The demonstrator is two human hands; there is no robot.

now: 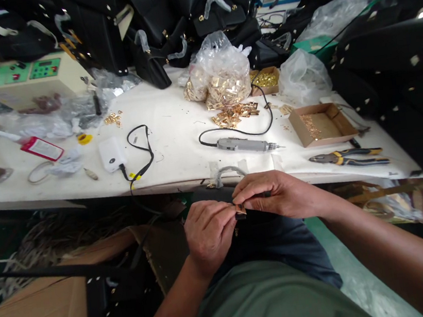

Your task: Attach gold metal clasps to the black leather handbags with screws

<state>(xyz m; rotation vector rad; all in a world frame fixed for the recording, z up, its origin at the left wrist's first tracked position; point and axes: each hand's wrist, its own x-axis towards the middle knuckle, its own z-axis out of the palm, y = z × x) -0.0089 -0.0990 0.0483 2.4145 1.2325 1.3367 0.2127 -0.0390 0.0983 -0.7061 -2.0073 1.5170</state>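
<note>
A black bag lies on my lap against the table edge, largely hidden by my hands. Its handle, wrapped in clear plastic, arches up toward the table. My left hand is closed on a black flap or strap end of this bag, its fingertips pressed together. A small gold metal fitting sits at that black end, between my two hands. My right hand pinches the fitting between thumb and fingers. The fitting's exact shape is partly covered by my fingertips.
On the white table lie a grey electric screwdriver with a cable, pliers, a cardboard box of small screws, loose gold fittings and a white power box. Black bags are piled behind.
</note>
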